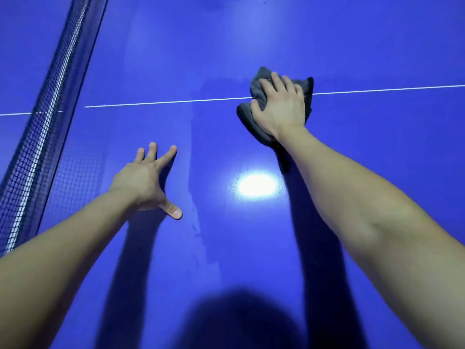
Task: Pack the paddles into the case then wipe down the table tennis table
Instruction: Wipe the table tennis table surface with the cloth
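The blue table tennis table (226, 34) fills the view. My right hand (279, 107) presses a crumpled dark grey cloth (254, 122) flat onto the table, right on the white centre line (163, 102). Its fingers lie spread over the cloth. My left hand (146, 182) rests on the table nearer to me, fingers spread and straight, holding nothing. No paddles or case are in view.
The dark net (42, 122) with its white top band runs diagonally along the left side, close to my left arm. A bright lamp reflection (256, 185) shines on the table between my arms. A faint streaked band runs down the surface near the left hand.
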